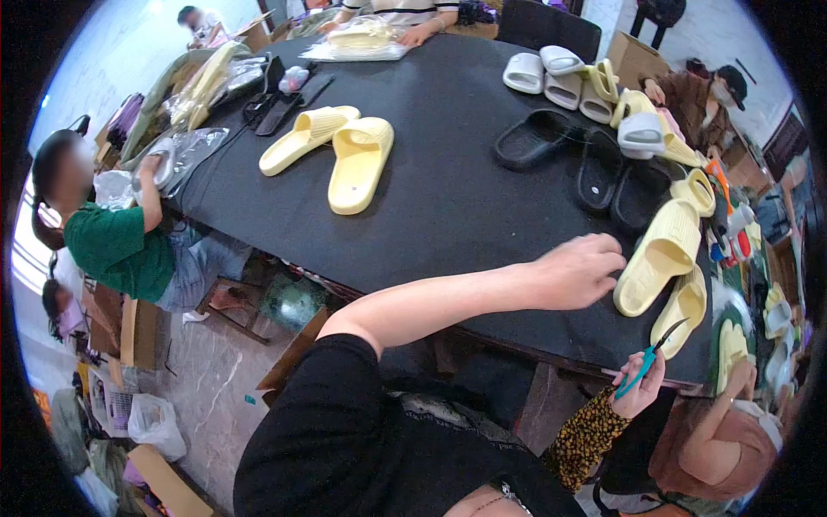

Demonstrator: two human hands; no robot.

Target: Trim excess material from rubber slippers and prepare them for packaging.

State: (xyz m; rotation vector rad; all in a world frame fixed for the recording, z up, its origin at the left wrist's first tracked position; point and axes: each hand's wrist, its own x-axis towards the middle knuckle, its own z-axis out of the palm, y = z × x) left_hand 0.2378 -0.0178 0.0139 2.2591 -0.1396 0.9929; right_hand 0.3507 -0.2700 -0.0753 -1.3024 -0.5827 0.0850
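My left hand is over the table's near right part, its fingers curled in and the back of the hand up. Just right of its fingertips lies a pale yellow slipper; whether they touch it or pinch anything small, I cannot make out. My right hand, below a patterned black and yellow sleeve, grips curved-blade scissors by their teal handle. The dark blades point up and right, in front of a second yellow slipper.
Black slippers and a cluster of white and yellow slippers line the right side of the black table. A yellow pair sits left of centre. Co-workers surround the table; one in green handles a bagged slipper.
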